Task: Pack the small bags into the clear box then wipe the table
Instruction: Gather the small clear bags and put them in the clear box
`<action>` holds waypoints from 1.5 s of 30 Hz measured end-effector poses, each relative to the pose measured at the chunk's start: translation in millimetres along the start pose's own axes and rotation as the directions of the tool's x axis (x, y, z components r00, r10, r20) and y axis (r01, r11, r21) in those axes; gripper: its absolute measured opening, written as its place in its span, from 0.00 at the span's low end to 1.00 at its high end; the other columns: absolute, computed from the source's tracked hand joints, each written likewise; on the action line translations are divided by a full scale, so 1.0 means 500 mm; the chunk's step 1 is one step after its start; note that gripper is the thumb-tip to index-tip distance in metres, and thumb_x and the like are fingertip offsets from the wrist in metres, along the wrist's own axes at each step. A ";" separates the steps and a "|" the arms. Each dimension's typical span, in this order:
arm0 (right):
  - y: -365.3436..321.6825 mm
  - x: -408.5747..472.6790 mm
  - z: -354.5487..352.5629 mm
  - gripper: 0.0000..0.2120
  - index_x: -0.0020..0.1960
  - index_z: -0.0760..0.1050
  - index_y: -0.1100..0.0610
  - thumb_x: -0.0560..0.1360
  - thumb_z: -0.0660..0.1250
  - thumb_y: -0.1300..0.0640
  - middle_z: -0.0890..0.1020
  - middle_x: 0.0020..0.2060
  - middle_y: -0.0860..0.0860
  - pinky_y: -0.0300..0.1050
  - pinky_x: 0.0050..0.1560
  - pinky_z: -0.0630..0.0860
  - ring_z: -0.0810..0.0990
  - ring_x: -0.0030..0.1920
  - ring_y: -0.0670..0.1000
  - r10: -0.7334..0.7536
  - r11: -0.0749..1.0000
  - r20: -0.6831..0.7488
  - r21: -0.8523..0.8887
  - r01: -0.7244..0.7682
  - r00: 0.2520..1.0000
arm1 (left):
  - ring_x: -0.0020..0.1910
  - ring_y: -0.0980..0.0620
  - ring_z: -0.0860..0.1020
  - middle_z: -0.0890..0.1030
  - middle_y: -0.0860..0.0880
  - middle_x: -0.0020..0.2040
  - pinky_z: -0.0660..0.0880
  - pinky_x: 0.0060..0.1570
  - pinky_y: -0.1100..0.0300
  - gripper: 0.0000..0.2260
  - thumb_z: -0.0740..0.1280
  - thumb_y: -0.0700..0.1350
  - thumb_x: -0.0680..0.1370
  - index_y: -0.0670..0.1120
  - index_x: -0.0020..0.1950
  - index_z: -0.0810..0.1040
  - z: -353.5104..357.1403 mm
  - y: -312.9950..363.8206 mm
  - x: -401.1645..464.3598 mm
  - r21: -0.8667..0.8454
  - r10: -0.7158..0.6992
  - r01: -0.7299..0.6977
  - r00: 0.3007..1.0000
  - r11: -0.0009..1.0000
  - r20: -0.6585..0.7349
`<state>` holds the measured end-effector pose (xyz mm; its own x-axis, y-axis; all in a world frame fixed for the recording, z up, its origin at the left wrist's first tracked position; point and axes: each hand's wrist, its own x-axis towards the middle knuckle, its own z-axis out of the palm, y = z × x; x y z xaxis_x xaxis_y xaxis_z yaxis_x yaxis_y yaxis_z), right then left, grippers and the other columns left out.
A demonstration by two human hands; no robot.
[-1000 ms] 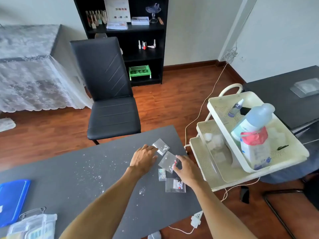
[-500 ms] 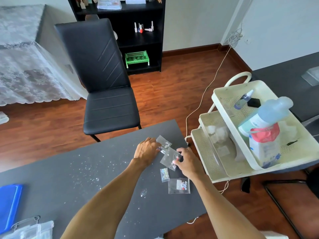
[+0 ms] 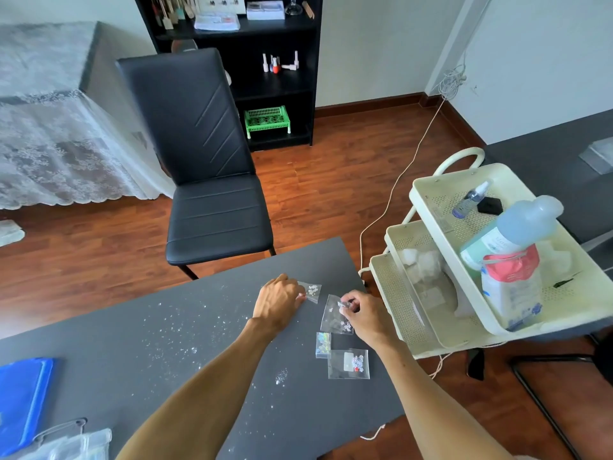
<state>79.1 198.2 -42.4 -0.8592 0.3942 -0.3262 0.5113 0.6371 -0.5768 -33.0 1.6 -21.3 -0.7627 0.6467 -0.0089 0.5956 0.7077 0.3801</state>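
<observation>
The dark tabletop [image 3: 139, 353] spreads under my arms, dusted with glitter to the left of my left grip [image 3: 278, 302]. The cream cart [image 3: 464, 280] stands just right of my right grip [image 3: 363, 315]. My left grip pinches the corner of a small bag of white beads [image 3: 312, 291] lying flat. My right grip pinches the top of a larger clear bag [image 3: 333, 318]. Nearer me than that grip lie a square bag [image 3: 348, 364] and an iridescent bag [image 3: 322, 344].
</observation>
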 end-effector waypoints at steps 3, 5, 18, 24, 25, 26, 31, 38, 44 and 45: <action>-0.023 0.004 -0.007 0.05 0.49 0.79 0.43 0.76 0.73 0.52 0.83 0.41 0.41 0.42 0.41 0.77 0.82 0.42 0.46 0.012 0.999 -0.006 0.037 -0.012 1.000 | 0.48 0.47 0.79 0.85 0.49 0.45 0.76 0.45 0.54 0.05 0.70 0.46 0.77 0.47 0.47 0.85 -0.019 -0.004 -0.020 -0.008 -0.013 0.013 0.999 1.000 -0.045; -0.043 0.008 -0.012 0.06 0.48 0.79 0.42 0.76 0.73 0.53 0.83 0.40 0.42 0.38 0.38 0.73 0.82 0.40 0.44 -0.015 0.999 -0.008 0.051 0.015 1.000 | 0.49 0.47 0.79 0.85 0.49 0.46 0.76 0.44 0.54 0.05 0.70 0.46 0.77 0.47 0.48 0.85 -0.034 -0.010 -0.033 -0.007 -0.020 0.020 0.997 1.000 -0.070; -0.214 -0.019 -0.013 0.03 0.48 0.84 0.46 0.77 0.71 0.49 0.87 0.42 0.41 0.35 0.35 0.72 0.84 0.42 0.45 -0.332 0.941 -0.028 -0.081 0.329 0.943 | 0.37 0.47 0.76 0.83 0.52 0.36 0.76 0.33 0.55 0.04 0.75 0.43 0.73 0.47 0.39 0.83 -0.154 -0.067 -0.165 0.084 -0.021 0.050 0.949 0.995 -0.316; -0.297 -0.064 0.057 0.06 0.53 0.85 0.46 0.79 0.70 0.50 0.88 0.43 0.47 0.47 0.42 0.80 0.85 0.41 0.54 -0.535 0.844 -0.126 -0.116 0.523 0.835 | 0.36 0.48 0.76 0.83 0.54 0.37 0.76 0.33 0.56 0.04 0.75 0.43 0.73 0.48 0.39 0.83 -0.192 -0.122 -0.282 0.121 -0.063 0.128 0.897 0.984 -0.437; -0.312 -0.075 0.072 0.06 0.53 0.85 0.46 0.78 0.70 0.50 0.88 0.43 0.47 0.48 0.41 0.81 0.85 0.41 0.55 -0.559 0.829 -0.124 -0.108 0.549 0.820 | 0.36 0.48 0.76 0.83 0.54 0.37 0.76 0.33 0.55 0.04 0.75 0.43 0.73 0.48 0.39 0.83 -0.199 -0.133 -0.306 0.130 -0.067 0.141 0.887 0.981 -0.457; -0.327 -0.085 0.088 0.05 0.53 0.85 0.46 0.78 0.71 0.50 0.88 0.43 0.47 0.49 0.41 0.81 0.85 0.41 0.55 -0.580 0.815 -0.120 -0.098 0.572 0.806 | 0.36 0.48 0.76 0.83 0.54 0.37 0.76 0.32 0.56 0.04 0.75 0.43 0.73 0.48 0.39 0.83 -0.207 -0.145 -0.331 0.139 -0.067 0.151 0.876 0.979 -0.478; -0.407 -0.142 0.166 0.04 0.49 0.86 0.47 0.75 0.75 0.54 0.88 0.40 0.46 0.45 0.37 0.80 0.85 0.36 0.55 -0.665 0.747 -0.116 -0.086 0.659 0.738 | 0.36 0.49 0.76 0.83 0.56 0.39 0.75 0.34 0.57 0.05 0.70 0.47 0.77 0.50 0.42 0.83 -0.245 -0.208 -0.475 0.160 -0.090 0.223 0.807 0.961 -0.583; -0.500 -0.239 0.289 0.05 0.48 0.86 0.45 0.73 0.77 0.54 0.88 0.38 0.45 0.43 0.34 0.78 0.85 0.36 0.54 -0.713 0.701 -0.065 -0.090 0.707 0.698 | 0.42 0.50 0.76 0.82 0.59 0.43 0.70 0.44 0.57 0.10 0.63 0.51 0.82 0.53 0.46 0.83 -0.243 -0.286 -0.721 0.238 -0.145 0.345 0.790 0.908 -0.596; -0.544 -0.309 0.363 0.06 0.49 0.86 0.46 0.73 0.77 0.53 0.88 0.41 0.45 0.46 0.37 0.81 0.86 0.38 0.55 -0.734 0.679 -0.034 -0.056 0.732 0.678 | 0.46 0.51 0.78 0.84 0.58 0.45 0.70 0.52 0.55 0.10 0.64 0.53 0.80 0.54 0.47 0.84 -0.199 -0.310 -0.849 0.231 -0.227 0.421 0.787 0.877 -0.574; -0.548 -0.317 0.371 0.05 0.49 0.86 0.46 0.73 0.77 0.54 0.88 0.41 0.45 0.45 0.36 0.81 0.86 0.38 0.55 -0.741 0.671 -0.039 -0.058 0.739 0.670 | 0.46 0.51 0.78 0.84 0.58 0.45 0.70 0.53 0.55 0.10 0.64 0.53 0.80 0.54 0.47 0.84 -0.192 -0.315 -0.863 0.229 -0.242 0.431 0.789 0.873 -0.565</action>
<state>71.5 -161.8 28.4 -0.9538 -0.1822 0.2387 -0.2910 0.7575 -0.5843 178.2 -416.4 11.6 -0.8882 0.1782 0.4236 0.2485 0.9616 0.1165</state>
